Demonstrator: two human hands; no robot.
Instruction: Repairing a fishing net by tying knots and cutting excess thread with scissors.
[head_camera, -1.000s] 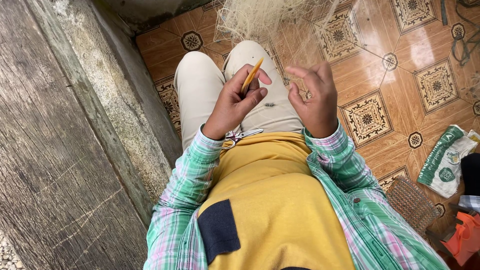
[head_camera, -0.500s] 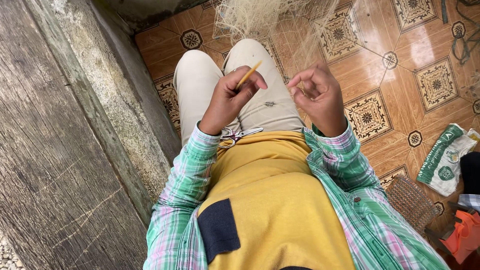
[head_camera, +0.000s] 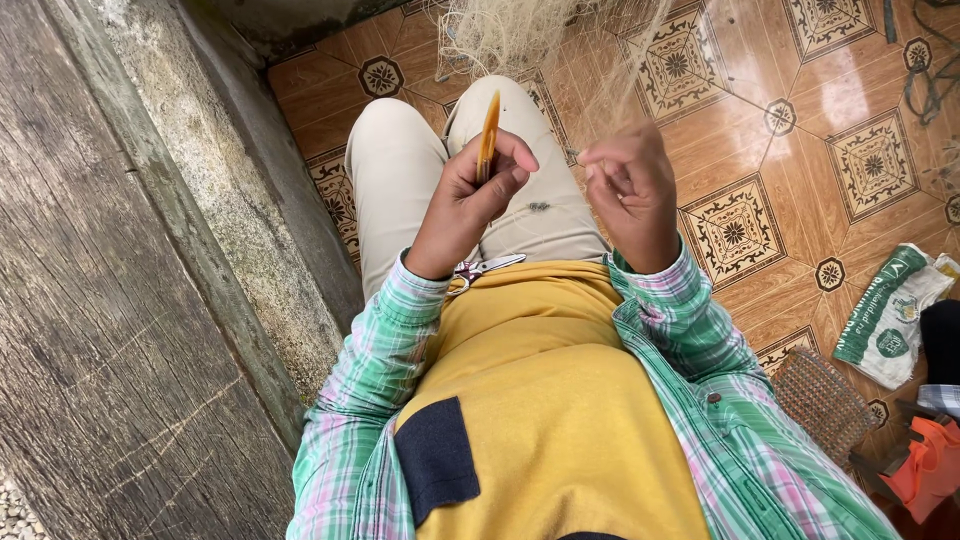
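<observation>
Left grip (head_camera: 470, 190) around amber needle (head_camera: 488, 135)

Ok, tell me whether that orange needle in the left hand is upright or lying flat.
Upright: the orange needle stands tip-up out of the left hand, pinched by the thumb.

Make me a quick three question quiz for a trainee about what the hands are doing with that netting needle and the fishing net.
1. True or false: the left hand holds the orange netting needle upright.
2. What lies on the lap below the left wrist? A scissors, B hammer, C cup.
3. Fill in: the right hand pinches strands of the pale ____.

Key: 1 true. 2 A, the scissors. 3 net, the fishing net reaching from the tiled floor.
</observation>
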